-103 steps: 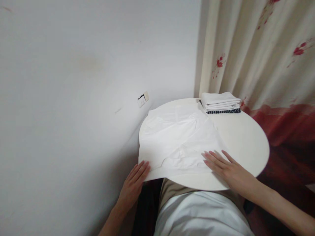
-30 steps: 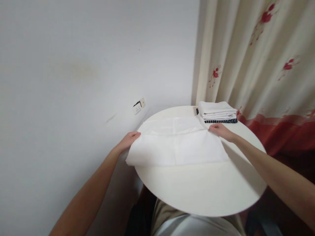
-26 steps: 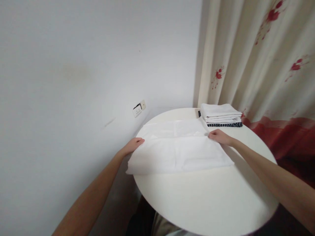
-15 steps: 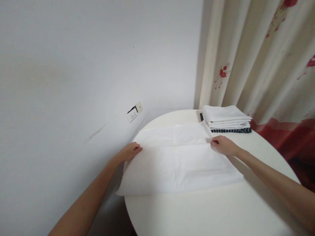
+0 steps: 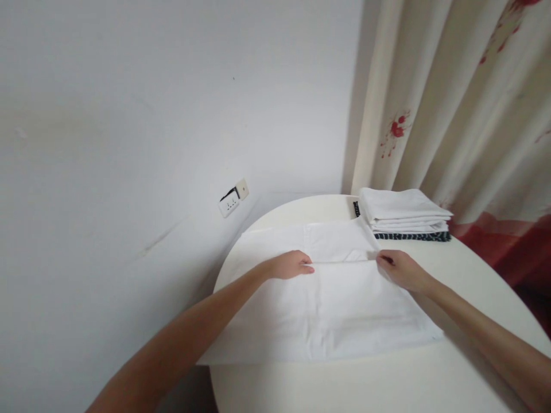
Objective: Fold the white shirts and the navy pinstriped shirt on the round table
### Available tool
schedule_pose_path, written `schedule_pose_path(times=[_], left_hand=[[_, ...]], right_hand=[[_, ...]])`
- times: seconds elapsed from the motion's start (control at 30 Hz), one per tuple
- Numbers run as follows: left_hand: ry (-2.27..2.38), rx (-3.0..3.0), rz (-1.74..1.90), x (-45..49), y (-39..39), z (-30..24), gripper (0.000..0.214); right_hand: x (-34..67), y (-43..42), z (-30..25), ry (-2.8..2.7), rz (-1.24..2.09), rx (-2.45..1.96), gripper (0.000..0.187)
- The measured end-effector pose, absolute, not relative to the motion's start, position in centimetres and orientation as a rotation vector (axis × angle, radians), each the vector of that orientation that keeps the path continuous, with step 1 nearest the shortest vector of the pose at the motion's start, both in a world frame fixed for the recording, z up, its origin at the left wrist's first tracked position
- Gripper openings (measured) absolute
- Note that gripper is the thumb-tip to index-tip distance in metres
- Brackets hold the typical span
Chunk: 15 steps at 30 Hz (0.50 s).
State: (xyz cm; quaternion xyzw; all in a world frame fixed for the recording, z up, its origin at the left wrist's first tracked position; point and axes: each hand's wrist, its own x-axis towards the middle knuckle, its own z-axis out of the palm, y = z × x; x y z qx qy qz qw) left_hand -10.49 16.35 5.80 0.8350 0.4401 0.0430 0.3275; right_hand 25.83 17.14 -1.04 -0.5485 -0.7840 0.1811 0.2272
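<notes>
A white cloth (image 5: 374, 310) was spread over the left and middle part of a round white table (image 5: 344, 387), its near left corner carried out past the table's rim. An edge running left to right across the cloth was gripped at two places. By the left hand (image 5: 293, 264) it was pinched near the cloth's middle, thumb and forefinger pressed together on it; by the right hand (image 5: 402, 269) it was pinched at the right end, with the fingers curled in. How far the edge was lifted could not be told. The cloth was therefore already touched by both hands, neither being nearer to it than the other; from the fingers, one broad panel was laid out toward the near side and a shallower one toward the far side. The long axis was set left to right, roughly in line with the held edge, and a faint crease was directed from near to far across it. Beyond the right hand, at the far side, a stack of folded white cloths (image 5: 404, 205) was set on a dark patterned cloth (image 5: 411, 236), just beside the spread cloth's far right corner.
</notes>
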Motion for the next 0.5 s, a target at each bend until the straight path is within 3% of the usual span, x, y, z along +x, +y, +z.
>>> schedule_pose_path(times=[0.17, 0.37, 0.5], left_hand=[[1.054, 2.014, -0.044, -10.8, 16.9, 6.2, 0.041], [1.300, 2.303, 0.144, -10.3, 15.0, 4.2, 0.034], [1.408, 2.317, 0.087, -14.4, 14.5, 4.5, 0.037]], right_hand=[[25.8, 17.0, -0.7, -2.098, 0.536, -1.473, 0.032], [25.3, 16.4, -0.7, -2.146, 0.486, -1.601, 0.021], [25.1, 16.2, -1.0, -2.188, 0.427, -1.711, 0.022]])
